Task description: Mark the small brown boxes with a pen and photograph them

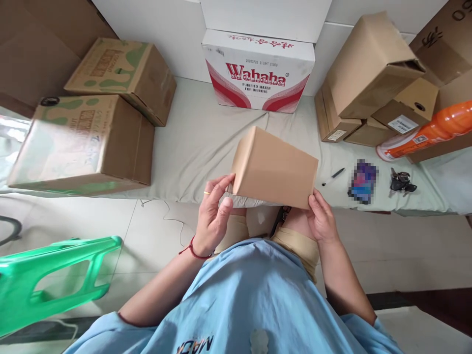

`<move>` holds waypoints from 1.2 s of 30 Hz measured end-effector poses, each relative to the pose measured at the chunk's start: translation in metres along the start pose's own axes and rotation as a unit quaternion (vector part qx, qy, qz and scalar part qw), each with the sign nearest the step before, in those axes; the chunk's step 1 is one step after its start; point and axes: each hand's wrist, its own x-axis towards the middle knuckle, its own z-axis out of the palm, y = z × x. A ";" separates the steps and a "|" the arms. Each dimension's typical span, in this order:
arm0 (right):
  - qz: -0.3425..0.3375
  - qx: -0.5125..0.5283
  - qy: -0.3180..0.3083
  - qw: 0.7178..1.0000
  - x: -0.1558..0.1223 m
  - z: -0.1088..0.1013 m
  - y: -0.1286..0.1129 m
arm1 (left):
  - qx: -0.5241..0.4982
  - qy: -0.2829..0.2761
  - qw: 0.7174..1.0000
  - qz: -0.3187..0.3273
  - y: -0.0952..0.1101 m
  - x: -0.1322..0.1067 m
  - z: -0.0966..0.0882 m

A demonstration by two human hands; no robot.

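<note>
A plain brown cardboard box (278, 167) is tilted at the front edge of the cloth-covered table, between my two hands. My left hand (216, 211) has its curled fingertips on the box's lower left corner, its thumb lifted away from the cardboard. At the lower right corner, my right hand (322, 216) grips the box, thumb on the near face and the other fingers partly hidden. The underside and far side of the box are out of sight.
A white Wahaha carton (260, 73) stands against the wall. Printed cartons (125, 140) are at left, brown boxes (368, 69) at right. Nearby lie a pen (337, 173), a blurred-out phone-sized item (363, 182), keys (401, 182) and an orange bottle (427, 130). A green stool (92, 265) stands below left.
</note>
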 end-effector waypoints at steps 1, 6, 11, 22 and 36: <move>-0.020 -0.022 -0.015 0.999 0.000 0.001 -0.001 | -0.004 0.012 1.000 -0.016 -0.002 0.001 -0.002; -0.100 -0.087 -0.052 0.990 0.000 0.004 -0.005 | -0.076 0.013 0.991 -0.113 -0.017 -0.001 -0.007; -0.125 -0.041 -0.014 0.991 0.001 0.008 -0.006 | -0.093 0.037 0.990 -0.096 -0.039 -0.011 -0.009; -0.003 0.069 0.054 0.996 -0.002 0.024 -0.022 | -0.034 0.054 0.998 -0.014 -0.045 -0.008 0.000; -0.041 0.003 0.012 0.999 -0.004 0.009 -0.028 | -0.138 0.056 0.985 -0.084 -0.023 -0.010 0.009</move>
